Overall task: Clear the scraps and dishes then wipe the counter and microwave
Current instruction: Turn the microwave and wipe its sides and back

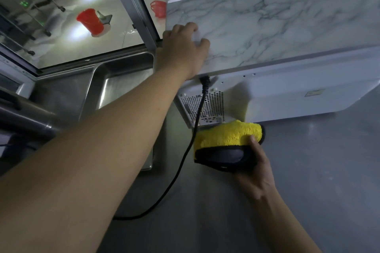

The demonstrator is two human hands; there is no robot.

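Observation:
The white microwave (287,92) stands on the grey counter (308,160), its marble-patterned top (277,22) and vented back panel (207,104) facing me. My left hand (183,47) grips the top's near left corner, fingers curled over the edge. My right hand (255,170) holds a folded yellow and grey cloth (228,135), pressed on the counter at the foot of the microwave, just below the vent.
A black power cord (185,158) runs from the microwave's back down across the counter in a loop. A steel sink (121,88) lies to the left. Behind it a window (61,16) shows a red bucket (90,20) and a red basket (158,8).

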